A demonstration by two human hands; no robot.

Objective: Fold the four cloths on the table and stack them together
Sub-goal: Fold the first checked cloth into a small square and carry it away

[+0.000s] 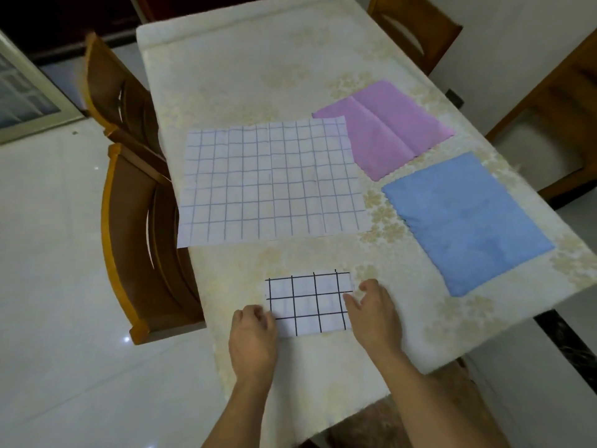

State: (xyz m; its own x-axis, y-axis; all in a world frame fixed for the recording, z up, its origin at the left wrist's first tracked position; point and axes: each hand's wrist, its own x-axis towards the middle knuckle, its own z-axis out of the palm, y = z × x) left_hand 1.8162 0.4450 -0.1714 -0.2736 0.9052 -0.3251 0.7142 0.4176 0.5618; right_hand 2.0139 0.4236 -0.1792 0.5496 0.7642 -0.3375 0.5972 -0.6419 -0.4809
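A small folded white cloth with a black grid (307,302) lies near the table's front edge. My left hand (253,334) sits at its left edge, fingers curled against the cloth. At its right edge is my right hand (374,313), fingers bent and touching the cloth. Behind it a large white cloth with a thin blue grid (271,182) lies spread flat. A pink cloth (391,127) lies flat at the back right, its corner tucked under the grid cloth. A blue cloth (465,221) lies flat at the right edge.
The table (245,69) wears a cream floral cover. Two wooden chairs (139,240) stand along its left side, another chair (413,30) at the far end and one at the right (555,124). A glossy white floor surrounds it.
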